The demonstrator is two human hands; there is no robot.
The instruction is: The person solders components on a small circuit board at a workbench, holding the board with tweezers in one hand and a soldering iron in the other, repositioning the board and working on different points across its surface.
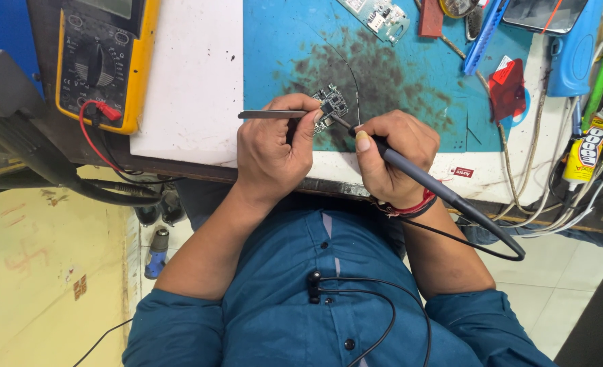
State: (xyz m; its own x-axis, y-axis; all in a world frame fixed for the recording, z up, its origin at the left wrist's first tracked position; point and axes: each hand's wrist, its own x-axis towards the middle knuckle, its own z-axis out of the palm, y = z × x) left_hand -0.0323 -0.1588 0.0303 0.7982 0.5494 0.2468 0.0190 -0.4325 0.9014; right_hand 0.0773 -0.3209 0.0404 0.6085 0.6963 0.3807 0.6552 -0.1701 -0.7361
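Far left: yellow multimeter point(101, 58) parked on the bench edge, red probe lead point(104, 112) plugged in, not in use. Left hand point(274, 160) is closed around metal tweezers point(274, 114), tips reaching onto the small circuit board point(331, 105). Board lies on the scorched blue work mat point(383, 75), just past both hands. Right hand point(390, 153) has a pen-style grip on the grey soldering iron point(424, 180), tip touching the board's near edge; cable loops off right. Spare board point(380, 15), red plastic piece point(507, 88) and glue tube point(583, 153) sit further right, untouched. I read this as mid-rework on one joint. Next move needs steady tweezers and a brief, light tip contact; can't tell if a part is pinched.
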